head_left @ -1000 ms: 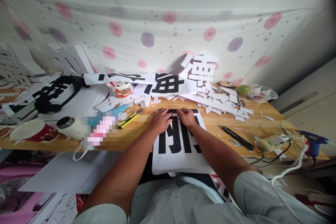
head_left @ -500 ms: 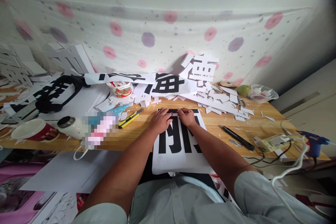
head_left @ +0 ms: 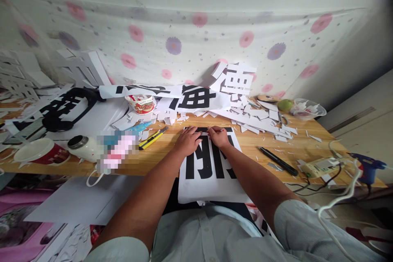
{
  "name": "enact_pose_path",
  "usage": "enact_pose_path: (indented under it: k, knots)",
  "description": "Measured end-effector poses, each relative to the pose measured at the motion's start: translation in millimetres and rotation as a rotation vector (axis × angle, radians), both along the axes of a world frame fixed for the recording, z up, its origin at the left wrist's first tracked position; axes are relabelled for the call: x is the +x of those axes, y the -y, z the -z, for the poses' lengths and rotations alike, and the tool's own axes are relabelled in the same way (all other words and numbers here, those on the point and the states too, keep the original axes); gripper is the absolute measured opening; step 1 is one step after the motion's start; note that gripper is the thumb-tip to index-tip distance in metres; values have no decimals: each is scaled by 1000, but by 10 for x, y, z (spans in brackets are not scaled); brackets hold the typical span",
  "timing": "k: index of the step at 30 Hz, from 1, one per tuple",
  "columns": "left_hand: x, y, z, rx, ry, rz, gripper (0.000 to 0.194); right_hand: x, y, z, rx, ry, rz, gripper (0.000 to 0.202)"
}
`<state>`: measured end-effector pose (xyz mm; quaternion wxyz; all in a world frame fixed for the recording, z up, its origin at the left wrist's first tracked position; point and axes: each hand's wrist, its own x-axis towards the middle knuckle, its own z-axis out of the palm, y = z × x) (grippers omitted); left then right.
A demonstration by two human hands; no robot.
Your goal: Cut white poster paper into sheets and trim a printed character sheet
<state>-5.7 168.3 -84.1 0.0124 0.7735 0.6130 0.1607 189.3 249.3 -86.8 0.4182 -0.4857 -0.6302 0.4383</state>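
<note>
A white paper sheet (head_left: 211,190) printed with a large black character lies at the table's front edge, its lower end hanging past it. My left hand (head_left: 187,141) rests flat on the sheet's upper left part, fingers spread. Beside it, my right hand (head_left: 219,137) is closed in a pinch on a thin pen-like tool (head_left: 221,131), mostly hidden by the fingers. Its tip is near the top of the black print; whether it touches the paper I cannot tell. A yellow utility knife (head_left: 153,138) lies left of the sheet, a black cutter (head_left: 278,161) right of it.
White scraps (head_left: 256,119) and a cut foam character (head_left: 236,78) crowd the back. On the left are a paper bowl (head_left: 143,105), a white bottle (head_left: 84,149) and a red-white tub (head_left: 43,151). A power strip (head_left: 321,166) and blue glue gun (head_left: 368,168) sit right, with cables.
The thin tool in my right hand looks slightly turned. Both hands otherwise stay in the same place on the sheet.
</note>
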Motion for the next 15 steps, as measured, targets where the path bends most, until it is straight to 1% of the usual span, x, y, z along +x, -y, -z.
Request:
enact_pose_path:
  k: [7,15]
  knots:
    - [1,11,-10,-6,-4,-4,44,3,-3,10,-15,-8,4,40]
    - [-2,5,3,1,-9,-5,44,0,14,-6,-87,-16,27,37]
